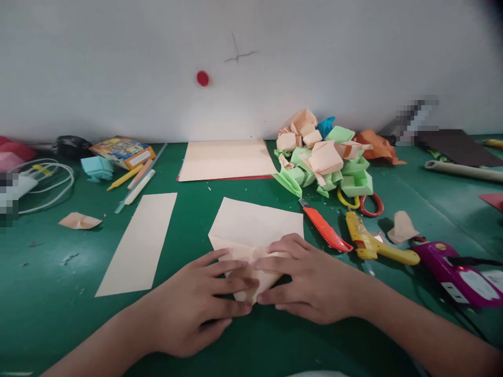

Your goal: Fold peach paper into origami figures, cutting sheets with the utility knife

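Observation:
A pale peach sheet of paper (257,220) lies in front of me, partly folded, with creased flaps at its near end. My left hand (200,298) rests on the left flap, its fingers apart and their tips pressing the paper. From the other side my right hand (310,277) lays spread fingers on the right flap. Both thumbs stay off the paper, close to the table. My fingers hide part of the folds between the hands. Left of them lies a flat peach paper strip (137,243).
A paper stack (228,159) lies by the wall, beside a heap of folded paper pieces (324,157). On the right are a red cutter (326,229), scissors (371,204), a yellow glue gun (371,241) and a purple power strip (459,272). Crayons (139,175) lie left.

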Demonstrator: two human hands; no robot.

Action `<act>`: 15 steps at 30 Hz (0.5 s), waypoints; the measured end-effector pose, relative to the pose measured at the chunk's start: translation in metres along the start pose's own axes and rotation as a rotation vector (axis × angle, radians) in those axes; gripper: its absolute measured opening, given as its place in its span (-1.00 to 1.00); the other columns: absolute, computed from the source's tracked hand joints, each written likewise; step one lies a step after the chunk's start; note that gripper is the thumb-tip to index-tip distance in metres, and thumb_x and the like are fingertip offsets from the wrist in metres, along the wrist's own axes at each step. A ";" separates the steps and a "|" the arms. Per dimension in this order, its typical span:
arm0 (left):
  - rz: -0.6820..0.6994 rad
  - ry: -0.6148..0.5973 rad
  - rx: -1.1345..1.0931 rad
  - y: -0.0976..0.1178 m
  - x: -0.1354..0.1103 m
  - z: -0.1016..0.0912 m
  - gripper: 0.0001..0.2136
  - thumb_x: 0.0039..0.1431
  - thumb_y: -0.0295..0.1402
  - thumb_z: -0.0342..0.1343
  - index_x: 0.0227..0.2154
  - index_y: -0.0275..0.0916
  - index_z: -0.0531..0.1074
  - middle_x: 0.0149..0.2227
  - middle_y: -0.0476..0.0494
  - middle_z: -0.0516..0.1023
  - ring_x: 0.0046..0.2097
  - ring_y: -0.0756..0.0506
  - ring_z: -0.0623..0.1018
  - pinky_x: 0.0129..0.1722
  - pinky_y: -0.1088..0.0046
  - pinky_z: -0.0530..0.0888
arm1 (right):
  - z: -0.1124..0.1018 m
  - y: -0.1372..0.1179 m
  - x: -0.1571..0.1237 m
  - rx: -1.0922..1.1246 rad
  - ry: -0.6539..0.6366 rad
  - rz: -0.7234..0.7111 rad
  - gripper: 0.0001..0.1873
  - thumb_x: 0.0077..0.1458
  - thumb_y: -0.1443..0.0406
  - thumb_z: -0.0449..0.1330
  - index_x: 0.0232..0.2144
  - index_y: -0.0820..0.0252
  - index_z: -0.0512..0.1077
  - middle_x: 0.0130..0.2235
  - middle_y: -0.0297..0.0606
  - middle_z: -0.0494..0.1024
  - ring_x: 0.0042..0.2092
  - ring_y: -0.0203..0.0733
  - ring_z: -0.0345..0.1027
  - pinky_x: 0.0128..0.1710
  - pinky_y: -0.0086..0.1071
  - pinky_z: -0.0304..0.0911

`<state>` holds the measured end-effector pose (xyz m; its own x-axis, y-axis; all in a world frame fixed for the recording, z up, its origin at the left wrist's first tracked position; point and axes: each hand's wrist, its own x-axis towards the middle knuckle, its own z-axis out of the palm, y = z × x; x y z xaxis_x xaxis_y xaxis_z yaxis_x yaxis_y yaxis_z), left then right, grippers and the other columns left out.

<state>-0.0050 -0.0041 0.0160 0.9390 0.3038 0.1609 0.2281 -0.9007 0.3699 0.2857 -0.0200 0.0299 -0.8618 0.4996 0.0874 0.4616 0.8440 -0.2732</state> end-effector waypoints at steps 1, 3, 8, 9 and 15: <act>-0.007 0.010 -0.007 0.000 0.000 0.000 -0.65 0.23 -0.39 0.12 0.06 0.02 0.51 0.11 0.00 0.58 0.29 -0.17 0.41 0.43 0.08 0.12 | 0.001 -0.001 0.000 0.016 -0.004 -0.009 -0.71 0.31 0.21 0.15 0.03 -0.17 0.54 0.25 -0.32 0.43 0.24 0.05 0.20 0.25 0.07 0.03; -0.022 0.028 -0.021 0.000 0.000 0.001 -0.66 0.21 -0.39 0.14 0.03 0.04 0.52 0.05 -0.01 0.61 0.24 -0.17 0.46 0.42 0.08 0.14 | 0.003 -0.003 0.000 0.033 -0.010 -0.019 -0.71 0.30 0.21 0.18 0.04 -0.15 0.54 0.30 -0.33 0.38 0.26 0.03 0.20 0.28 0.07 0.01; -0.026 0.033 -0.030 0.000 0.002 0.001 -0.66 0.21 -0.41 0.13 0.02 0.04 0.53 0.03 0.01 0.61 0.21 -0.16 0.47 0.43 0.08 0.12 | 0.006 -0.006 -0.002 0.025 -0.022 -0.011 -0.66 0.26 0.25 0.23 0.06 -0.16 0.53 0.39 -0.35 0.25 0.34 0.10 0.11 0.31 0.15 -0.03; -0.026 0.021 -0.024 0.001 0.002 0.000 -0.66 0.22 -0.40 0.13 0.02 0.04 0.52 0.04 0.02 0.61 0.22 -0.16 0.46 0.43 0.08 0.11 | 0.005 -0.006 -0.002 0.014 -0.036 0.003 -0.66 0.28 0.24 0.22 0.07 -0.18 0.53 0.40 -0.37 0.23 0.35 0.12 0.08 0.31 0.17 -0.03; -0.026 -0.033 0.010 0.001 0.001 -0.002 -0.66 0.24 -0.39 0.11 0.05 0.04 0.51 0.17 0.00 0.53 0.25 -0.18 0.44 0.41 0.06 0.15 | -0.004 -0.004 -0.002 0.022 -0.061 0.047 -0.67 0.28 0.23 0.22 0.06 -0.21 0.55 0.45 -0.43 0.09 0.40 0.21 -0.01 0.31 0.21 -0.01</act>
<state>-0.0042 -0.0041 0.0184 0.9407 0.3169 0.1212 0.2547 -0.8956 0.3647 0.2868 -0.0239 0.0350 -0.8510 0.5249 0.0152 0.4976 0.8152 -0.2963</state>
